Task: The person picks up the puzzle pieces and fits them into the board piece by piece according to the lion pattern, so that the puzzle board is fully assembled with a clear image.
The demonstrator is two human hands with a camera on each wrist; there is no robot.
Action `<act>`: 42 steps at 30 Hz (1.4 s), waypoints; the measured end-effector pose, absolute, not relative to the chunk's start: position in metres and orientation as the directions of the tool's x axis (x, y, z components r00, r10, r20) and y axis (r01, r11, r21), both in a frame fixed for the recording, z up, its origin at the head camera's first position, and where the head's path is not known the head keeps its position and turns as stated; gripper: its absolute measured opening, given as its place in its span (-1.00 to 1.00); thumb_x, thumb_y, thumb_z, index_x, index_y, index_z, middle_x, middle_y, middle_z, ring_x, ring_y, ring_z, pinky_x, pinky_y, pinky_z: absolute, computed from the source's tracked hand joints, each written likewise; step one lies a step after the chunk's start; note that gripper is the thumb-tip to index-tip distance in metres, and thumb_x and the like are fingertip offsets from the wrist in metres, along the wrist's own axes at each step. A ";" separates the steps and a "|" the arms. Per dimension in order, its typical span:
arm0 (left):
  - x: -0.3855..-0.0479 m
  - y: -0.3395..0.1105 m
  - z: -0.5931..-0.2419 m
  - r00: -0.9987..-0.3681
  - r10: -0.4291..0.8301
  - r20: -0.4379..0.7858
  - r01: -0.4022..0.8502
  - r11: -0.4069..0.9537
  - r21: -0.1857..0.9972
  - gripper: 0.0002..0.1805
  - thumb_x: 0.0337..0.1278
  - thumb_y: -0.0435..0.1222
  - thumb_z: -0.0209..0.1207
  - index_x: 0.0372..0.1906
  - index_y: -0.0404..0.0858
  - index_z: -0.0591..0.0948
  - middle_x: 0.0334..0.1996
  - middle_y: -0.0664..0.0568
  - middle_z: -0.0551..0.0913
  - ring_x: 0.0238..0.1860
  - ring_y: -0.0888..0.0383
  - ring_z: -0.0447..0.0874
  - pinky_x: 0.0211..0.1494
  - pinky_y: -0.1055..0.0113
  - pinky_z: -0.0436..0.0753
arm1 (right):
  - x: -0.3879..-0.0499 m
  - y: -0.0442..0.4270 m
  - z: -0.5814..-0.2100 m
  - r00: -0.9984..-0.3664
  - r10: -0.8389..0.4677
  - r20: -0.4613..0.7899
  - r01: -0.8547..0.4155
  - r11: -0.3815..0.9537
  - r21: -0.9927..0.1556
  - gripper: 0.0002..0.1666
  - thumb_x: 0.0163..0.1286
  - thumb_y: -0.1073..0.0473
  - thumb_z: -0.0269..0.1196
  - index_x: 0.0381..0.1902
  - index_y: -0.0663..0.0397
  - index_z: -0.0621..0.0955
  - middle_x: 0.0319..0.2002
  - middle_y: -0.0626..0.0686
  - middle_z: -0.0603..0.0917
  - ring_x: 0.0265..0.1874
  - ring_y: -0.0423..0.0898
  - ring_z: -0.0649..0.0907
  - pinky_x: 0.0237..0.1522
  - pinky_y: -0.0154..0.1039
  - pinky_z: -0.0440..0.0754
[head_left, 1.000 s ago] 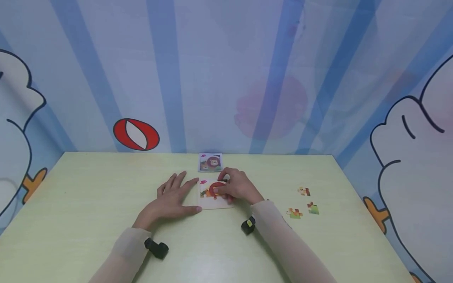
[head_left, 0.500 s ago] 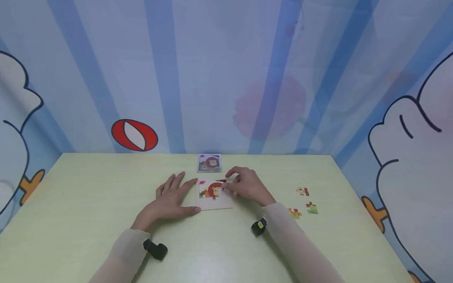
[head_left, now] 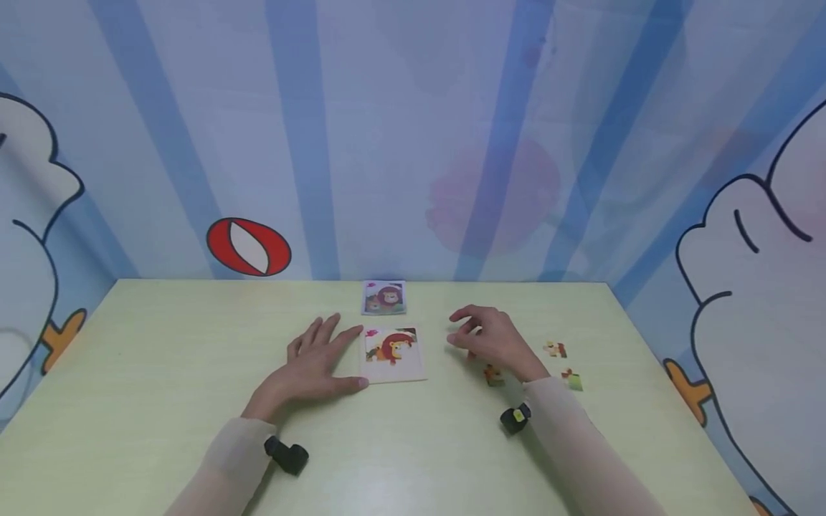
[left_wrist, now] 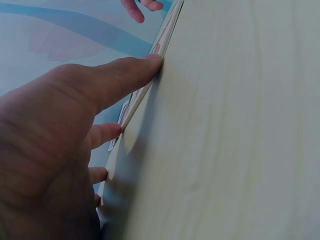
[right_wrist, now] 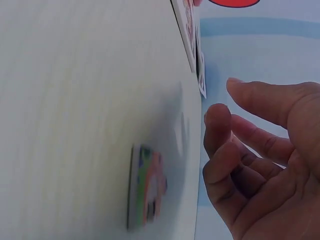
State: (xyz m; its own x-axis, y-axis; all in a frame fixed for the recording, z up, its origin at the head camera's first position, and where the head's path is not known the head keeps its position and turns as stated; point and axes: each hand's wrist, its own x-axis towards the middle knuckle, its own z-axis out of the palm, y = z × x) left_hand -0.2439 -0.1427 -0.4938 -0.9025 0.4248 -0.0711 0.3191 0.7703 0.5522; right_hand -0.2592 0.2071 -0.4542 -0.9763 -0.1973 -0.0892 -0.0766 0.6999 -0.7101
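In the head view a square white board (head_left: 393,369) lies mid-table, with joined lion puzzle pieces (head_left: 392,347) across its upper part. The left hand (head_left: 316,365) is spread flat beside it, thumb and index fingertip touching the board's left edge; the left wrist view shows the thumb (left_wrist: 125,77) against that edge. Right of the board, the right hand (head_left: 493,340) hovers above the table, fingers loosely bent and holding nothing. A loose piece (head_left: 493,375) lies just below it, and in the right wrist view a blurred piece (right_wrist: 146,187) lies near the fingers.
Behind the board, a small lion picture card (head_left: 383,297) lies near the table's back edge. Two more loose pieces, one upper (head_left: 555,349) and one lower (head_left: 571,379), lie at the right, the lower partly beside the sleeve. A blue striped cloth (head_left: 400,143) hangs behind the table.
The right hand has let go of a dark piece at the board's upper right corner and moved right, away from the board, uncovering it. The left hand has stayed in place.
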 end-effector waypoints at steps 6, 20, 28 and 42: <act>-0.241 -0.139 -0.485 -0.898 0.430 -0.090 0.319 0.778 0.542 0.05 0.20 0.19 0.38 0.72 0.00 0.23 0.78 -0.26 -0.11 0.76 -0.42 -0.30 0.63 -0.56 -0.11 | -0.254 0.234 -0.449 -0.978 -0.198 -0.070 -0.097 0.723 -0.684 -0.52 0.52 0.02 0.36 0.31 0.05 0.67 -0.10 0.10 0.80 -0.49 -0.09 0.77 -0.26 -0.20 0.69; -0.240 -0.140 -0.488 -0.900 0.429 -0.075 0.313 0.758 0.572 0.08 0.15 0.25 0.39 0.70 0.01 0.25 0.77 -0.29 -0.09 0.75 -0.45 -0.30 0.60 -0.60 -0.15 | -0.243 0.292 -0.442 -0.986 -0.140 -0.088 -0.041 0.722 -0.691 -0.53 0.54 0.12 0.34 0.33 0.14 0.65 -0.03 0.19 0.79 -0.37 -0.03 0.80 -0.28 -0.14 0.74; -0.242 -0.141 -0.492 -0.900 0.432 -0.062 0.324 0.757 0.567 0.07 0.14 0.26 0.39 0.71 0.03 0.25 0.77 -0.27 -0.09 0.75 -0.43 -0.30 0.61 -0.58 -0.15 | -0.227 0.324 -0.446 -0.991 -0.074 -0.110 0.022 0.726 -0.688 -0.53 0.58 0.12 0.30 0.36 0.13 0.64 0.05 0.25 0.76 -0.35 -0.04 0.78 -0.49 -0.15 0.63; -0.245 -0.143 -0.498 -0.901 0.431 -0.046 0.332 0.756 0.565 0.06 0.16 0.26 0.38 0.71 0.05 0.24 0.78 -0.23 -0.09 0.77 -0.39 -0.30 0.62 -0.54 -0.15 | -0.225 0.361 -0.452 -0.992 -0.008 -0.124 0.062 0.834 -0.548 -0.50 0.50 0.20 0.29 0.35 0.21 0.64 0.12 0.36 0.71 -0.29 0.03 0.70 -0.26 -0.10 0.60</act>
